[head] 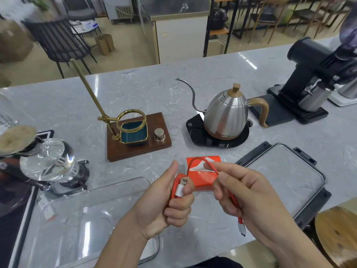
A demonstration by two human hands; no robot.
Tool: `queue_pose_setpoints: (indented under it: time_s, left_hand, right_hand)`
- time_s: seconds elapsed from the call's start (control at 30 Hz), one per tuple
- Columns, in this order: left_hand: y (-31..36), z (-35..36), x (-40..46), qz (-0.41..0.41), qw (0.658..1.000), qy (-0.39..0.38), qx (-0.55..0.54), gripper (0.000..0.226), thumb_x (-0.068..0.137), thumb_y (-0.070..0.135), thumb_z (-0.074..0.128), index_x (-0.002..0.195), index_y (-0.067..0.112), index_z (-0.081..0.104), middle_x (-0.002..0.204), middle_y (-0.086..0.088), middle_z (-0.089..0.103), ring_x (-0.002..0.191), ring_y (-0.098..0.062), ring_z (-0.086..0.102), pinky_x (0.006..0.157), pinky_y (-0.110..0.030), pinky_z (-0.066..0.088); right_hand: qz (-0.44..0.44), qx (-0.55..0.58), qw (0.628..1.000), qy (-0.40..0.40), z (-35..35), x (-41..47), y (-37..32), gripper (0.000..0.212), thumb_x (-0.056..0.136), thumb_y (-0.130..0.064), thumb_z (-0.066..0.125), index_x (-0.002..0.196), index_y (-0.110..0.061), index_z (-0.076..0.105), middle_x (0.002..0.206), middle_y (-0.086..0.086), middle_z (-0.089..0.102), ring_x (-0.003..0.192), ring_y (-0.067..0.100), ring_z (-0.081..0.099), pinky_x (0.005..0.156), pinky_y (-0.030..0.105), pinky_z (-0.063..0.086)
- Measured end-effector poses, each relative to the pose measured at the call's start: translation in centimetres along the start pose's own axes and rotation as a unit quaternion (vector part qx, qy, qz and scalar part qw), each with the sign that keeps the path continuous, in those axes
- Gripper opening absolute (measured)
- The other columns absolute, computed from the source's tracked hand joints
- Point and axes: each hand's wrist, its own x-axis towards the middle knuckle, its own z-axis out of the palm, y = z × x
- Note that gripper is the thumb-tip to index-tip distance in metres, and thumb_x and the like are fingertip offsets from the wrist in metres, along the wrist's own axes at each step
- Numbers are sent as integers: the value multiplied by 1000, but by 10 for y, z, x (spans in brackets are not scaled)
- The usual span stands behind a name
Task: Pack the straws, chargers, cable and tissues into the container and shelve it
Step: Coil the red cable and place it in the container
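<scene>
Coiling the red cable (195,167) above the marble counter (193,78), your left hand (172,198) clutches the gathered loops and USB plug while your right hand (249,194) pinches the trailing length. By the look of it, packing has barely begun: the clear container (63,236) appears empty, its lid (286,175) lies aside, the tissues (204,182) wait behind your hands, and no straws or chargers show.
</scene>
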Motion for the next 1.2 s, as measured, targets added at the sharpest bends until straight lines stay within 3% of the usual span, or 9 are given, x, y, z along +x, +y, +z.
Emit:
queue_pose_setpoints:
  time_s: [0.2, 0.37, 0.5, 0.57, 0.63, 0.73, 0.8, 0.9, 1.2]
  left_hand:
    - [-3, 8, 3, 23, 997, 54, 39, 63, 90, 70, 26, 68, 15, 49, 53, -1, 24, 47, -14, 11, 45, -24, 13]
    - [-6, 10, 6, 67, 993, 74, 56, 65, 88, 71, 27, 67, 14, 50, 55, -3, 24, 60, -25, 7, 54, -31, 11]
    - [-7, 10, 7, 96, 989, 91, 60, 67, 88, 71, 25, 69, 12, 50, 52, -3, 27, 59, -27, 10, 60, -38, 9]
    - [-8, 8, 9, 117, 987, 91, 53, 65, 90, 68, 26, 71, 12, 51, 51, -2, 30, 51, -21, 14, 58, -38, 9]
    - [-9, 7, 9, 140, 985, 87, 45, 62, 92, 65, 29, 72, 11, 51, 52, -2, 31, 51, -20, 15, 58, -39, 9]
    - [-8, 7, 9, 162, 982, 91, 34, 57, 94, 60, 32, 72, 11, 50, 54, -4, 27, 48, -17, 20, 52, -32, 16]
    - [-6, 8, 8, 171, 982, 84, 16, 54, 96, 55, 32, 71, 10, 48, 52, -3, 29, 44, -13, 26, 45, -24, 28]
    - [-7, 8, 8, 182, 981, 69, -10, 53, 99, 52, 32, 71, 10, 47, 52, -2, 29, 43, -12, 26, 43, -24, 32]
    - [-14, 8, 11, 235, 965, 28, -115, 48, 101, 49, 31, 70, 14, 41, 50, 3, 26, 41, -9, 23, 41, -23, 29]
  right_hand:
    - [-31, -46, 998, -33, 17, -7, 4, 23, 81, -14, 62, 100, -15, 76, 59, 6, 61, 40, 10, 39, 41, 15, 32]
    - [-46, -30, 997, -53, 26, -14, 9, 13, 85, 3, 62, 96, 9, 66, 57, 12, 61, 45, 3, 59, 47, 9, 43]
    - [-58, -60, 995, -53, 28, -16, 19, 13, 80, -4, 68, 91, 4, 68, 77, 11, 76, 74, 33, 73, 63, 18, 52]
    - [-50, -103, 992, -49, 29, -17, 21, 11, 79, -11, 71, 88, -4, 71, 86, 11, 77, 77, 38, 71, 67, 24, 53]
    - [-48, -128, 989, -47, 29, -18, 23, 4, 77, -12, 73, 81, -15, 73, 88, 6, 78, 66, 23, 66, 64, 22, 50]
    - [-52, -161, 984, -56, 30, -20, 25, 8, 76, -13, 75, 75, -21, 72, 68, -9, 71, 58, 2, 55, 60, 14, 42]
    - [-53, -187, 979, -56, 29, -20, 28, 11, 76, -15, 76, 72, -24, 71, 57, -14, 61, 54, 0, 51, 56, 11, 39]
    - [-49, -236, 969, -58, 25, -19, 31, 13, 76, -23, 78, 71, -31, 70, 55, -10, 55, 53, 3, 44, 54, 16, 36]
    - [-36, -277, 958, -70, 20, -15, 33, 20, 77, -25, 81, 69, -16, 66, 50, -10, 54, 50, 3, 41, 51, 19, 34]
